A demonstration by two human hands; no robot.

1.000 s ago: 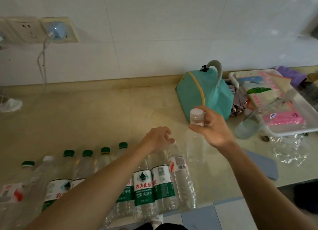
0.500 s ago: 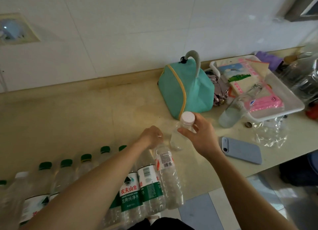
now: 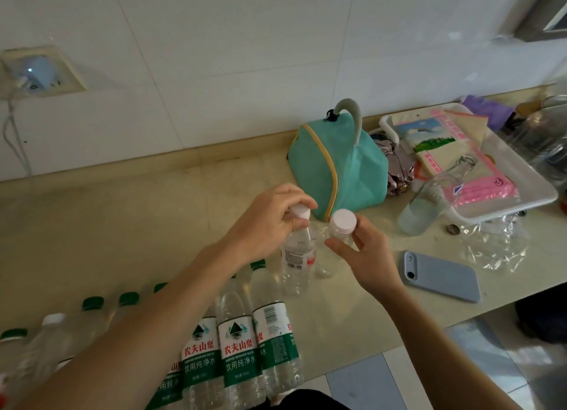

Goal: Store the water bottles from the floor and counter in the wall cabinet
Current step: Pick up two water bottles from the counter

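A person's left hand (image 3: 270,222) grips the neck of a clear plastic water bottle with a white cap and red-and-white label (image 3: 297,250), fingers curled just below the cap, while the right hand (image 3: 365,253) pinches a second clear bottle with a pale pink cap (image 3: 340,228) at its shoulder, thumb on one side and fingers on the other; both bottles stand or hang just above the beige stone counter (image 3: 122,219), close beside each other in front of a teal zip-up fabric bag with a grey handle (image 3: 337,164). The risk, as it appears, lies in the holds: each bottle is taken high, by fingertips only, so a quick swing toward the wall cabinet, which is out of view, could let one slip or knock the clear glass bottle leaning against the white plastic tray (image 3: 435,194). The row of green-capped, green-labelled bottles (image 3: 242,348) at the counter's near edge sits under the left forearm and could be swept to the floor. Both held bottles look thin-walled and transparent; how full they are cannot be told. A grey-blue phone (image 3: 441,276) lies near the right wrist.
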